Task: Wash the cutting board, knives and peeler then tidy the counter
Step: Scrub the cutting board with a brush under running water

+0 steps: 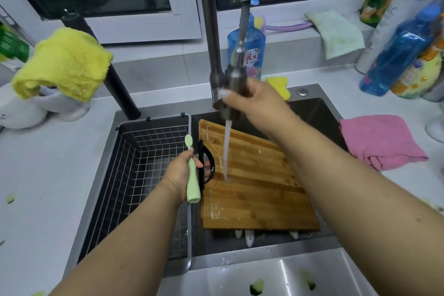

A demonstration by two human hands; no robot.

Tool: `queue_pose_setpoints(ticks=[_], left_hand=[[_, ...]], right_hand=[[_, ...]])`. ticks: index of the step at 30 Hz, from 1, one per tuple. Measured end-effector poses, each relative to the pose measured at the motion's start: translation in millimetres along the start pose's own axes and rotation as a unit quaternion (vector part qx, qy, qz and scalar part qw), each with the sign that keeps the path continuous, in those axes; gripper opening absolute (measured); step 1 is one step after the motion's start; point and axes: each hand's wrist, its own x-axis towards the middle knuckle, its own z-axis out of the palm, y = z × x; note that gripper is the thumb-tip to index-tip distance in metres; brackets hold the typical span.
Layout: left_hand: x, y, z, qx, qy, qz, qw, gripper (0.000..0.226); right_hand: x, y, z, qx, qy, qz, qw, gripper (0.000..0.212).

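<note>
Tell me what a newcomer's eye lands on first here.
The right hand grips the pull-out faucet head, sending water onto the wooden cutting board tilted in the sink. The left hand holds a green-handled peeler at the board's left edge. A yellow cloth sits far left.

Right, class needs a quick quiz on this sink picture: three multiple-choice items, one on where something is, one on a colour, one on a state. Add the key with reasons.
1. Where does the cutting board lie?
A. In the sink
B. On the pink cloth
C. In the wire basket

2. What colour is the handle of the peeler?
A. Red
B. Pale green
C. Blue

3. What is the tap doing?
A. Shut off
C. Dripping onto the counter
B. Running onto the board

Key: 1 A, the board leans inside the sink. 2 B, the left hand holds a pale green handle. 3 B, the right hand holds the spray head and water streams onto the wood.
</note>
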Motion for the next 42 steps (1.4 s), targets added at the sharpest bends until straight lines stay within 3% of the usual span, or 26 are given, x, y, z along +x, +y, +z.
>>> queue_pose_setpoints(ticks=[3, 7, 10, 18, 27, 31, 35, 42], left_hand=[[0.8, -1.1, -0.7, 0.001, 0.008, 0.009, 1.0, 0.052], [1.9, -3.2, -1.7, -0.008, -0.012, 0.02, 1.0, 0.057], [3.3, -5.3, -3.3, 0.004, 0.013, 0.035, 0.999, 0.043], [5.4, -5.9, -5.5, -0.004, 0.012, 0.034, 0.999, 0.044], [6.8, -6.5, -6.7, 0.026, 0.041, 0.038, 0.998, 0.05], [4.8, -6.6, -7.9, 0.04, 0.055, 0.04, 0.997, 0.06], [-3.5, -6.5, -1.0, 0.073, 0.069, 0.046, 0.994, 0.05], [-5.5, -5.5, -0.9, 0.06, 0.054, 0.042, 0.996, 0.048]], right_hand=[[12.3, 10.8, 8.7, -0.061, 0.009, -0.022, 0.998, 0.036], [35.9, 6.0, 9.0, -0.14, 0.041, -0.066, 0.987, 0.057], [46.6, 5.9, 10.9, -0.155, 0.052, -0.066, 0.984, 0.059], [49.4, 10.1, -0.1, -0.173, 0.06, -0.066, 0.981, 0.052], [24.7, 8.2, -2.5, -0.132, -0.007, -0.058, 0.99, 0.059], [12.5, 5.1, -3.2, -0.049, -0.059, -0.037, 0.996, 0.052], [5.4, 3.5, -3.0, 0.005, -0.084, -0.029, 0.996, 0.04], [-1.7, 2.3, -9.3, 0.018, -0.112, -0.023, 0.993, 0.034]])
